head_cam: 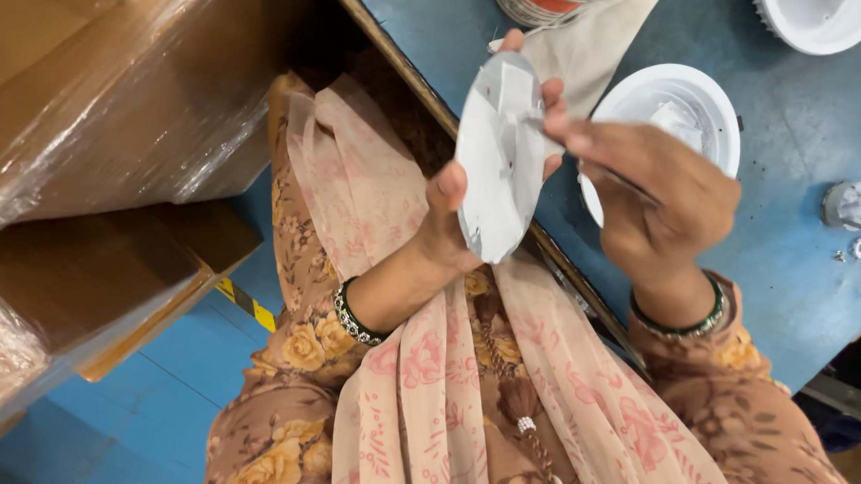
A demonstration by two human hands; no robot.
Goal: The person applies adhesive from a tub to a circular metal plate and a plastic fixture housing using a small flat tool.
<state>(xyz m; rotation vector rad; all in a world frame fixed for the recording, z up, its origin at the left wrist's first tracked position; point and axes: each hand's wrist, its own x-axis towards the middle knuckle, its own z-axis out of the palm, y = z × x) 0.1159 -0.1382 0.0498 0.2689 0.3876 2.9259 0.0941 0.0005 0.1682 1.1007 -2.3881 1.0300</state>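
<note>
We sit at a blue worktable (796,287) with a wooden edge, its top scuffed. To our left stand plastic-wrapped cardboard boxes (118,93). Below, we see a blue floor (142,423) crossed by yellow-black tape (247,304).

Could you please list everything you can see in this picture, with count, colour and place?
Round disc: one, silver-white, held on edge between both hands.
Round housing: one, white, on the table behind the right hand.
Second housing: one, white, top edge, partly cut off.
Can: one, white and orange, top edge.
Cloth: one, beige, under the can.
Small parts: a few, grey, right side of the table.
Table: one, blue.
Wrapped cartons: two, brown, left.
Left hand: grips the disc's lower rim.
Right hand: fingers on the disc's upper part.
</note>
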